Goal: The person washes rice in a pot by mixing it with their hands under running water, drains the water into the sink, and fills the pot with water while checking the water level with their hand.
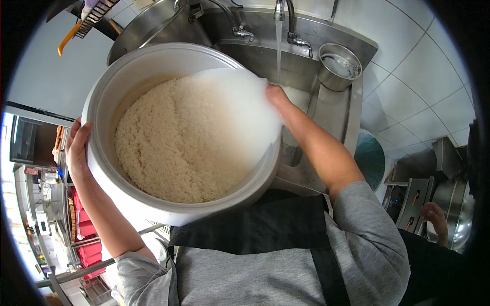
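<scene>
A large white round tub is tilted toward the sink, its near side close to my apron. Wet white rice lies along its left and middle, and cloudy white water pools at the lower right side, reaching the rim. My left hand grips the tub's left rim, fingers bent over the edge. On the far right rim, beside the milky water, my right hand holds the tub; part of its fingers is hidden.
Water runs from a faucet into the metal sink. A small steel pot stands on the right ledge, a large metal vessel at upper left. Another person's hand shows at right, near a green-lined bin.
</scene>
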A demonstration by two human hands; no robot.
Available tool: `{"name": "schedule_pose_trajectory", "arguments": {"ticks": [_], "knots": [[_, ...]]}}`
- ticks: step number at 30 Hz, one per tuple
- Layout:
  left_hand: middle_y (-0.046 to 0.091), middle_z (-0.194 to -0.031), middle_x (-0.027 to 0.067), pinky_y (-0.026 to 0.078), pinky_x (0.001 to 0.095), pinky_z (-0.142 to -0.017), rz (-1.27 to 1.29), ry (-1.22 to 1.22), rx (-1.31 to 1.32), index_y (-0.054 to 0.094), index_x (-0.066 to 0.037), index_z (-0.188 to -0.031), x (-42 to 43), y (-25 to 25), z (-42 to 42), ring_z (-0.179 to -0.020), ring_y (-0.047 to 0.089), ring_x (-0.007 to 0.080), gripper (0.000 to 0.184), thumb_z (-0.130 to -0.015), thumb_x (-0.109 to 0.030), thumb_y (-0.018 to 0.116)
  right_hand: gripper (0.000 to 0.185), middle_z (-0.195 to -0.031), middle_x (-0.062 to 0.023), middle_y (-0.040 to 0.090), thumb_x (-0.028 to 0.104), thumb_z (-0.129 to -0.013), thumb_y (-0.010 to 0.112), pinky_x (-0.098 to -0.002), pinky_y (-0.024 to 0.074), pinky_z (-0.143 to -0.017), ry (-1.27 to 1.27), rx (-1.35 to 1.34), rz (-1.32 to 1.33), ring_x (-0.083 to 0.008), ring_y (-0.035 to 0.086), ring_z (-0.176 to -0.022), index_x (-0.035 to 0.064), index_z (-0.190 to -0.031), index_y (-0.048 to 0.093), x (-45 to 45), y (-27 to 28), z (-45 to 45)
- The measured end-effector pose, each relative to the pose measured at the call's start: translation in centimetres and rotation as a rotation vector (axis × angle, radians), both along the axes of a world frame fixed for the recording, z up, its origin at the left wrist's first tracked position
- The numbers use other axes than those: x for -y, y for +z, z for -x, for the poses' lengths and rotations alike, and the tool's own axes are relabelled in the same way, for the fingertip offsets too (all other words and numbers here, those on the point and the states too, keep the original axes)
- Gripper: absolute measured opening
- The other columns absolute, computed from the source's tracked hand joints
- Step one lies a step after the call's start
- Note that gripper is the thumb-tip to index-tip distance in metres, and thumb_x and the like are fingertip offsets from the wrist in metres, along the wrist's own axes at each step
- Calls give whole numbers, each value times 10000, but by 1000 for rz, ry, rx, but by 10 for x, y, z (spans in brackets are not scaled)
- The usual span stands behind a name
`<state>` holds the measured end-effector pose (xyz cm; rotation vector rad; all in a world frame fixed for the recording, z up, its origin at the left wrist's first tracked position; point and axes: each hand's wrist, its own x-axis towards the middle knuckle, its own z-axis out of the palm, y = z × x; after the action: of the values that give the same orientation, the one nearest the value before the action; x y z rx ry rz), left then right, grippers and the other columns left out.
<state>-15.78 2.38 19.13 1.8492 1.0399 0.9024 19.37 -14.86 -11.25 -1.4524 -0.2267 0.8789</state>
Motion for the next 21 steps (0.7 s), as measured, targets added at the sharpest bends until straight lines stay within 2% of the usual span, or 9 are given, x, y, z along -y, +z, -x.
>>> {"name": "schedule_pose_trajectory", "arguments": {"ticks": [5,8,11,14,19,21], "knots": [[612,-897,78,405,229,-762,-17,5,-4,553,5,-1026,6,2,-5,-806,549,134,316,-794,-203,605,457,-873,-127,628,388,-957,368,-342,494,-636,-25,-93,171,-194,595,-692,5,-1050,599,10,25,6],[614,-903,79,408,228,-758,0,-19,-8,552,8,-1032,7,3,-5,-810,554,132,320,-794,-201,604,529,-909,-151,629,452,-954,315,-392,498,-701,-21,108,109,-242,629,-736,-1,-1047,572,15,30,13],[615,-908,79,412,225,-760,24,-106,25,550,13,-1036,-1,4,-4,-812,560,131,324,-790,-190,610,422,-869,-142,622,341,-952,391,-352,494,-625,-53,-150,18,-219,608,-704,-26,-1021,586,21,46,19],[617,-912,80,417,224,-780,52,-119,90,547,18,-1036,5,3,-8,-819,570,132,323,-781,-165,621,387,-860,-140,620,309,-950,395,-359,498,-625,-115,-258,7,-223,614,-715,-21,-991,593,22,56,23],[617,-916,89,416,222,-785,113,-185,140,544,26,-1035,-3,-1,-6,-821,573,135,325,-782,-164,618,318,-843,-141,616,222,-934,387,-378,512,-626,-71,-190,-46,-231,611,-693,-27,-961,583,13,-6,-1],[617,-915,92,416,221,-783,118,-192,161,541,30,-1036,-4,-2,-6,-818,573,137,331,-781,-166,618,299,-840,-144,614,188,-924,377,-383,515,-635,-78,-226,-90,-236,610,-689,-30,-952,578,15,2,2]]}}
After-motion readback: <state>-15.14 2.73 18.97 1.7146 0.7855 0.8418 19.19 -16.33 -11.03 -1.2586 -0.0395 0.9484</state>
